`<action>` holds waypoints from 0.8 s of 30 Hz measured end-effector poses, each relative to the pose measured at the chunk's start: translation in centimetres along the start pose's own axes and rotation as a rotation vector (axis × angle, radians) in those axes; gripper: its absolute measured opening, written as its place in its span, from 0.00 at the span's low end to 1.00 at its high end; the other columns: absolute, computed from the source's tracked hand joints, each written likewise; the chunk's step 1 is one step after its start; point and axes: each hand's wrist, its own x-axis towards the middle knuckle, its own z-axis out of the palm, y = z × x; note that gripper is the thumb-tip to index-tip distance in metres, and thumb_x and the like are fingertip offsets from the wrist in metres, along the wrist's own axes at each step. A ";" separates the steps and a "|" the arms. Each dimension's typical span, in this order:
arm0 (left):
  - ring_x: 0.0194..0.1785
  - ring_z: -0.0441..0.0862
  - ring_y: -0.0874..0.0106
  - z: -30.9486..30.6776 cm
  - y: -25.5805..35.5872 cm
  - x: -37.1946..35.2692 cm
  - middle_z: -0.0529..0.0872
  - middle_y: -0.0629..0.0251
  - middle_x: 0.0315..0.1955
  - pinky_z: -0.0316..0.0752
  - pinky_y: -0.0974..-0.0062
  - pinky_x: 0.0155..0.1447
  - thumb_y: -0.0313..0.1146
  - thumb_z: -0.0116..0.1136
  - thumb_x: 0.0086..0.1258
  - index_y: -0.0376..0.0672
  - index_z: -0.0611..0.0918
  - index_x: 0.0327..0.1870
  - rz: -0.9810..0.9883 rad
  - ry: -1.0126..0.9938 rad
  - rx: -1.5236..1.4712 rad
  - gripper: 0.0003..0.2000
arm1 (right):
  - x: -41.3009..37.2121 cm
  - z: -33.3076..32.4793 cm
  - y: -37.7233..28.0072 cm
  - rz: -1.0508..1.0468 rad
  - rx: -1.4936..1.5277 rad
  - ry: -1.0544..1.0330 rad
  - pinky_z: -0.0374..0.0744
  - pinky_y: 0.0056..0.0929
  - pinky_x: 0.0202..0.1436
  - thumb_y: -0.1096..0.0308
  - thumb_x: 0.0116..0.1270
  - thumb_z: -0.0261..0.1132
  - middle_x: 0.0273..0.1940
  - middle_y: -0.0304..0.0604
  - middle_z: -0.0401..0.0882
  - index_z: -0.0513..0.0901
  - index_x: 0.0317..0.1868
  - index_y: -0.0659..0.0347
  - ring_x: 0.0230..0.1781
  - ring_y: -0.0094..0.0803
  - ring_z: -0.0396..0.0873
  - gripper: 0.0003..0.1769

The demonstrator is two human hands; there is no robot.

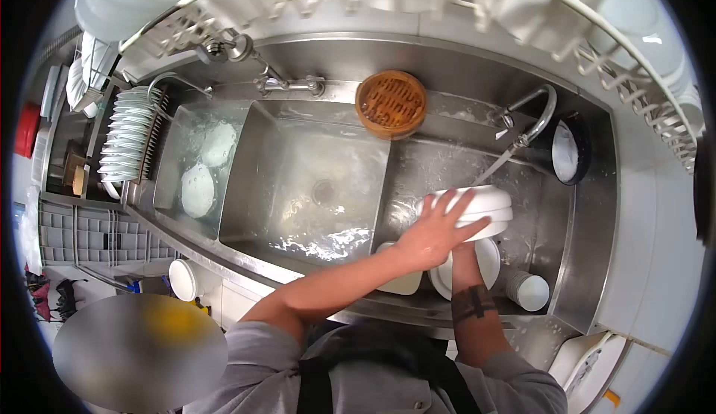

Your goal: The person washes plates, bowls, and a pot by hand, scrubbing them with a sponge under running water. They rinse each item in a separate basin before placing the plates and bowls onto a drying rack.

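A tilted stack of white bowls [488, 211] is under the water running from a faucet [538, 123]. My left hand [440, 227] lies against its left side with the fingers spread apart. Beneath the bowls, my right hand [464, 248] supports the stack; its fingers are hidden behind them. White plates [488, 263] lie in the sink below my right forearm. Beside them, a stack of small white cups [531, 292] is tipped on its side. A pale rectangular dish [400, 283] is partly covered by my left forearm.
A round bamboo steamer [391, 104] sits on the sink's back divider. The middle basin [298, 127] holds water; the left basin [168, 198] has white dishes under water. Plates [127, 134] stand in a rack at left. A dish rack [597, 33] overhangs the back. A dark pot [578, 149] is at right.
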 end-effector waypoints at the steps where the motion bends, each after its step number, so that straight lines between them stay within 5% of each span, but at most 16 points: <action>1: 0.80 0.62 0.41 -0.7 -0.6 -1.7 0.62 0.44 0.79 0.58 0.38 0.80 0.19 0.62 0.54 0.58 0.71 0.81 -0.083 0.054 -0.145 0.46 | 0.3 0.0 1.0 -0.005 0.015 -0.004 0.61 0.65 0.84 0.38 0.79 0.59 0.82 0.48 0.64 0.64 0.83 0.47 0.83 0.45 0.62 0.40; 2: 0.79 0.62 0.40 -1.3 -1.5 -3.2 0.63 0.44 0.79 0.61 0.44 0.81 0.10 0.56 0.51 0.57 0.75 0.79 -0.164 0.109 -0.292 0.47 | 0.7 6.0 1.1 0.036 -0.164 0.276 0.68 0.58 0.82 0.32 0.72 0.64 0.79 0.55 0.68 0.65 0.81 0.58 0.78 0.51 0.69 0.49; 3: 0.78 0.65 0.40 -0.4 -3.6 -5.0 0.63 0.43 0.79 0.63 0.46 0.80 0.08 0.54 0.53 0.58 0.74 0.80 -0.173 0.326 -0.461 0.48 | 0.2 6.8 -1.8 -0.018 -0.243 0.386 0.74 0.53 0.78 0.49 0.78 0.64 0.74 0.50 0.75 0.68 0.79 0.58 0.72 0.49 0.76 0.37; 5: 0.81 0.64 0.49 -1.3 -10.0 -11.4 0.67 0.51 0.78 0.60 0.58 0.84 0.04 0.46 0.51 0.56 0.72 0.81 -0.264 0.451 -0.800 0.50 | -0.5 11.5 2.2 0.136 -0.523 0.491 0.75 0.50 0.75 0.64 0.69 0.68 0.72 0.56 0.74 0.63 0.81 0.62 0.72 0.52 0.76 0.42; 6: 0.80 0.67 0.53 -0.9 -14.6 -15.7 0.72 0.54 0.76 0.61 0.61 0.84 0.06 0.47 0.51 0.51 0.71 0.81 -0.372 0.454 -1.030 0.49 | -0.4 14.1 5.4 0.120 -0.507 0.508 0.75 0.50 0.75 0.64 0.69 0.68 0.72 0.56 0.74 0.63 0.81 0.62 0.72 0.52 0.76 0.42; 8: 0.76 0.73 0.55 -2.6 -19.9 -20.6 0.76 0.55 0.73 0.66 0.61 0.82 0.11 0.51 0.52 0.45 0.69 0.81 -0.771 0.391 -1.721 0.46 | 0.7 18.0 10.9 0.167 -1.223 0.553 0.75 0.45 0.74 0.73 0.64 0.64 0.70 0.56 0.75 0.58 0.82 0.63 0.71 0.52 0.76 0.46; 9: 0.72 0.78 0.57 -2.8 -22.2 -23.1 0.79 0.57 0.71 0.71 0.56 0.79 0.16 0.53 0.56 0.41 0.68 0.81 -0.804 0.376 -1.916 0.43 | 1.5 18.5 13.9 0.202 -1.492 0.502 0.70 0.42 0.77 0.74 0.64 0.63 0.74 0.59 0.71 0.54 0.83 0.63 0.74 0.52 0.72 0.47; 11: 0.71 0.79 0.54 -0.5 -27.6 -28.2 0.77 0.52 0.73 0.78 0.52 0.74 0.24 0.50 0.75 0.44 0.69 0.80 -0.864 0.318 -2.116 0.30 | 4.3 23.0 21.3 0.153 -1.633 0.442 0.63 0.43 0.82 0.72 0.73 0.61 0.82 0.59 0.58 0.55 0.86 0.50 0.82 0.52 0.61 0.44; 14: 0.71 0.80 0.56 2.9 -33.7 -33.3 0.81 0.55 0.69 0.77 0.52 0.73 0.37 0.51 0.83 0.42 0.75 0.75 -1.062 0.331 -2.390 0.22 | 7.0 16.8 28.6 0.315 -1.640 0.512 0.66 0.40 0.79 0.68 0.83 0.56 0.83 0.52 0.61 0.52 0.88 0.42 0.79 0.46 0.64 0.38; 17: 0.66 0.84 0.57 10.9 -38.2 -38.0 0.85 0.56 0.64 0.81 0.52 0.69 0.47 0.46 0.88 0.42 0.80 0.69 -1.353 0.322 -2.246 0.22 | 7.0 9.9 33.7 0.480 -1.224 0.643 0.63 0.43 0.82 0.63 0.86 0.52 0.82 0.58 0.60 0.55 0.87 0.40 0.82 0.50 0.62 0.33; 19: 0.60 0.87 0.60 16.4 -40.9 -40.0 0.89 0.58 0.58 0.83 0.53 0.66 0.46 0.44 0.88 0.42 0.82 0.66 -1.383 0.305 -2.139 0.21 | 6.4 5.6 35.9 0.557 -1.286 0.763 0.69 0.45 0.78 0.60 0.87 0.51 0.79 0.58 0.65 0.55 0.87 0.45 0.78 0.48 0.68 0.32; 21: 0.61 0.87 0.59 20.9 -43.7 -42.8 0.88 0.55 0.60 0.82 0.52 0.68 0.47 0.41 0.89 0.40 0.79 0.70 -1.161 0.057 -2.140 0.24 | 6.1 4.0 37.3 0.559 -1.170 0.855 0.73 0.46 0.75 0.60 0.87 0.52 0.78 0.58 0.67 0.56 0.87 0.46 0.76 0.47 0.70 0.32; 24: 0.58 0.89 0.59 14.7 -42.3 -39.4 0.89 0.55 0.57 0.84 0.54 0.65 0.50 0.46 0.86 0.40 0.80 0.69 -1.427 -0.024 -2.128 0.25 | 5.0 0.9 38.6 0.539 -1.011 1.006 0.80 0.49 0.67 0.58 0.87 0.53 0.74 0.57 0.72 0.60 0.84 0.52 0.70 0.47 0.75 0.31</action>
